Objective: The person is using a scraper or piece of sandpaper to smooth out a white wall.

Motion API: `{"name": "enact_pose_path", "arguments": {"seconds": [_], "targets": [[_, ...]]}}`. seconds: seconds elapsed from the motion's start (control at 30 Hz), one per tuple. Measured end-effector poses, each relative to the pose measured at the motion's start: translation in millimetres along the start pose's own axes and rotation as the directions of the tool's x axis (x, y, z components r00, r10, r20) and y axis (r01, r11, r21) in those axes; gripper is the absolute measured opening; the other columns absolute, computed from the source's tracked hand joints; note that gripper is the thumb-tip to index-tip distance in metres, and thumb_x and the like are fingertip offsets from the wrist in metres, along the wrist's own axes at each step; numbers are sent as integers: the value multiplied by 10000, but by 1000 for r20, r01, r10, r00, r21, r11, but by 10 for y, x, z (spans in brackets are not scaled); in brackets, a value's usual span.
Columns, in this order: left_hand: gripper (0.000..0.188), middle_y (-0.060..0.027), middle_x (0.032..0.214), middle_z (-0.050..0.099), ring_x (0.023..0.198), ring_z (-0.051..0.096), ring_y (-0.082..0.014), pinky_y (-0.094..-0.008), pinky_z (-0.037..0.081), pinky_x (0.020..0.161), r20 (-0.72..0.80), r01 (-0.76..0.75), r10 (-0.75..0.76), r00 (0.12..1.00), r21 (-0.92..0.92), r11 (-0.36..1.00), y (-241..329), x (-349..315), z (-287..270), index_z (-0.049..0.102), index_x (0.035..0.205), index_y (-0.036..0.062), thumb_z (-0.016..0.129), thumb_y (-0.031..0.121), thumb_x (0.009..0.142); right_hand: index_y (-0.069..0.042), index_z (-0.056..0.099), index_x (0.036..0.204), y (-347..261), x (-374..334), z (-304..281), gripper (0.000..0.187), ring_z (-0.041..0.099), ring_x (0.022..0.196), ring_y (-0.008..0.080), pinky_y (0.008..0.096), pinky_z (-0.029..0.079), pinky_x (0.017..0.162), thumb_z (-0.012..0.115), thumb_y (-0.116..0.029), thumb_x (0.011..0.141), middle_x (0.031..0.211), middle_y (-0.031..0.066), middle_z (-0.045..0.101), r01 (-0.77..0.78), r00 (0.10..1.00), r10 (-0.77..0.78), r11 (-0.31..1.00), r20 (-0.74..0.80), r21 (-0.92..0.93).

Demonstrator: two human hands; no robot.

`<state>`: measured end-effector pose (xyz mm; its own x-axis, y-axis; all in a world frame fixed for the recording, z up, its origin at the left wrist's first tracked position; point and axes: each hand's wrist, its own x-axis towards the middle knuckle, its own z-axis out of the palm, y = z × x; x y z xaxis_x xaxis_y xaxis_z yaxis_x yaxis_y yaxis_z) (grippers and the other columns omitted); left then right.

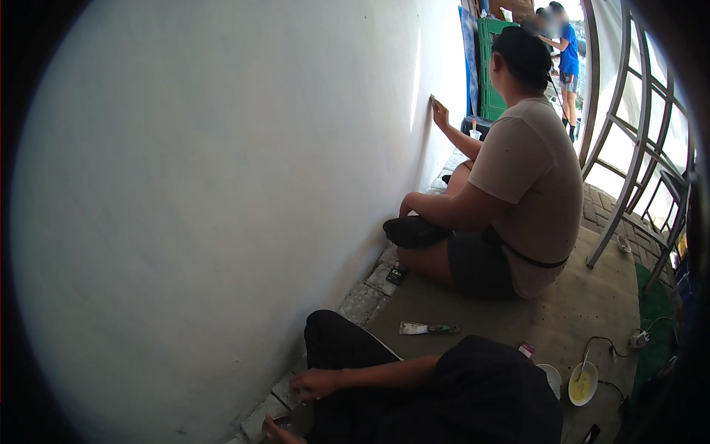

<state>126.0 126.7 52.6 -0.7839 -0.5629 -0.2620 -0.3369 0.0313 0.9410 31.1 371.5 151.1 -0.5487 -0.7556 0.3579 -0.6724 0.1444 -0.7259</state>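
Note:
My right hand [316, 384] is low in front of the white wall [192, 222], its forearm reaching across from a dark sleeve. Its fingers are curled; what they hold, if anything, is too dark to make out. Below it, at the lower edge, my left hand [282, 431] is only partly in view, with a finger stretched up apart from the rest. My bent knee [329, 333] in dark trousers rises beside the wall. A putty knife [429, 328] with a green and black handle lies on the mat beyond my right forearm.
Ahead sits a co-worker [529, 170], one hand [440, 111] against the wall. At right are a bowl of yellow paste [583, 386] with a utensil, a white bowl [549, 379], a small pink box [526, 348], a cable [603, 340] and a metal frame [625, 163]. Others stand far off.

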Motion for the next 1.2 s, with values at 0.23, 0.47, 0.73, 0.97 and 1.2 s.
{"name": "enact_pose_path", "arguments": {"seconds": [0.23, 0.47, 0.73, 0.97, 1.2], "targets": [[625, -199, 1273, 484, 1075, 544, -316, -442, 498, 864, 14, -12, 12, 1000, -3, 1000, 15, 23, 55, 428, 1291, 5, 658, 425, 889, -36, 626, 996, -199, -908, -1212, 119, 640, 898, 264, 363, 517, 771, 637, -91, 891, 976, 124, 626, -165, 877, 102, 982, -469, -95], [589, -191, 1235, 509, 1041, 554, -301, -430, 505, 843, 18, -22, 22, 1000, -3, 1000, 25, 37, 156, 447, 1263, -7, 672, 386, 888, -32, 636, 1013, 127, -1653, -1407, 140, 603, 743, 136, 319, 501, 684, 640, -139, 924, 843, 70, 651, -434, 587, 418, 885, -694, 166], [548, -183, 1190, 538, 1003, 566, -284, -416, 513, 818, 8, -39, 39, 999, -19, 999, -28, 15, 241, 468, 1232, -22, 688, 342, 888, -25, 635, 1013, 263, -2080, -964, 169, 643, 756, 220, 356, 512, 697, 649, -159, 911, 848, 126, 655, -503, 641, 371, 865, -671, -2], [491, -167, 1143, 566, 892, 597, -236, -360, 544, 681, -204, -242, 186, 961, -297, 924, 286, 145, 404, 512, 1182, -26, 760, 201, 824, -81, 603, 1106, 214, -3217, -522, 238, 601, 973, 356, 453, 480, 865, 622, -176, 888, 1042, 159, 604, -757, 611, 622, 640, -489, -133], [396, -42, 841, 552, 761, 566, -118, -268, 507, 634, -56, -718, 739, 672, -296, 630, 2801, -429, 1062, 508, 1010, 28, 816, 20, 762, -53, 572, 1093, 19, -4055, -309, 294, 502, 1116, 400, 472, 426, 950, 655, -156, 830, 1155, 178, 530, -730, 668, 500, 583, -551, -357]]}}
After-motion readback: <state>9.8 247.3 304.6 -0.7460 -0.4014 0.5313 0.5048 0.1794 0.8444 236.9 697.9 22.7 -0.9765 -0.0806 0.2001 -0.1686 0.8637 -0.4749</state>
